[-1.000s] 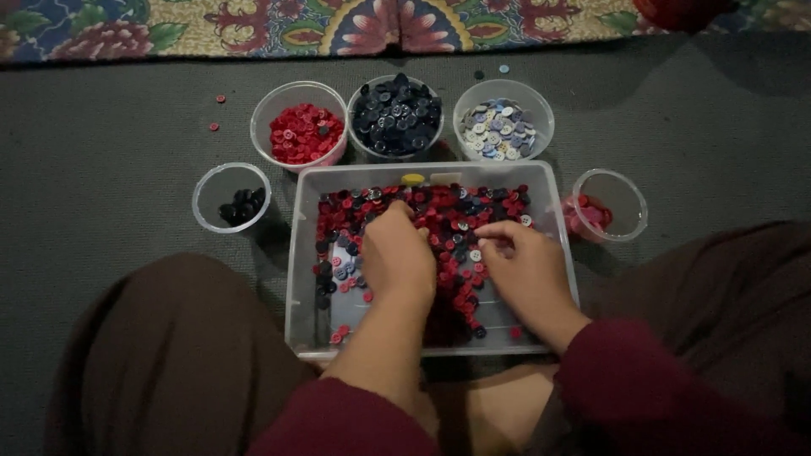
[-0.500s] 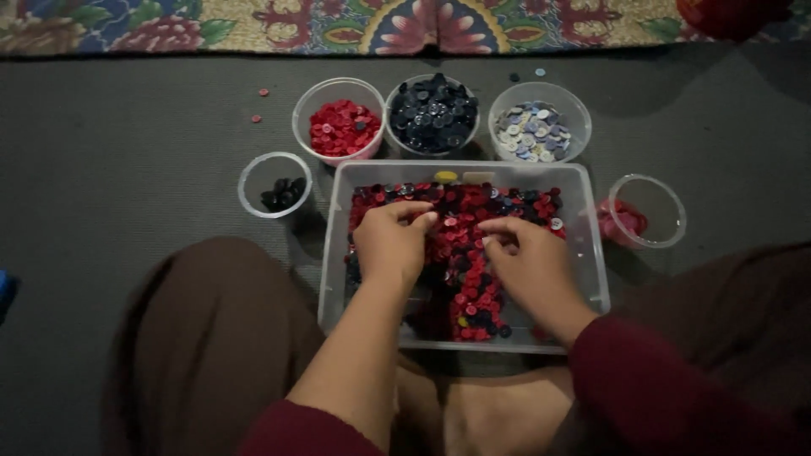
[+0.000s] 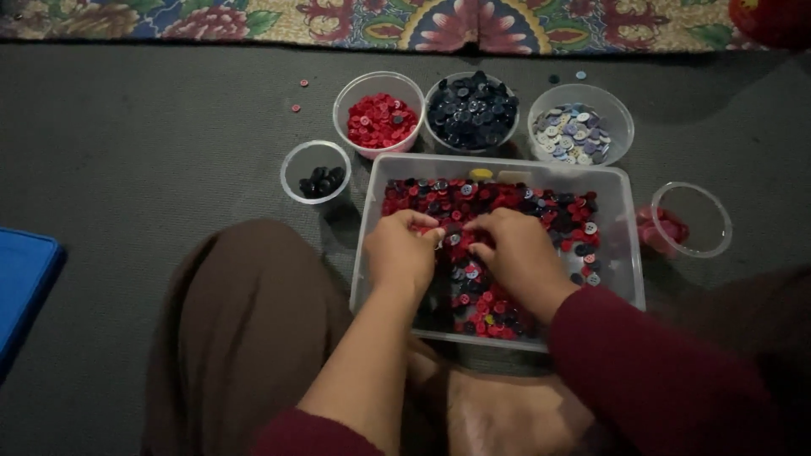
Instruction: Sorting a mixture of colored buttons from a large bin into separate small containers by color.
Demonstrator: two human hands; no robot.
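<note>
- While we kneel on the grey floor, both our hands sit in the clear tray (image 3: 627, 221) of mixed buttons (image 3: 494, 207)
- Our left hand (image 3: 400, 253) pinches a red button, it seems
- Our right hand (image 3: 517, 253) curls, fingertips on buttons; grip unclear
- Bowls of red buttons (image 3: 379, 119), dark buttons (image 3: 470, 110) and pale buttons (image 3: 571, 135) stand beyond

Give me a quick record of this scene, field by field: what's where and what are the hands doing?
Setting: grey floor, patterned rug edge
Main container: clear tub of mixed red and dark buttons
Left hand: in the tub, fingertips on buttons
Right hand: in the tub, beside the left
Sorted bowls: red buttons, dark buttons, pale buttons
</note>
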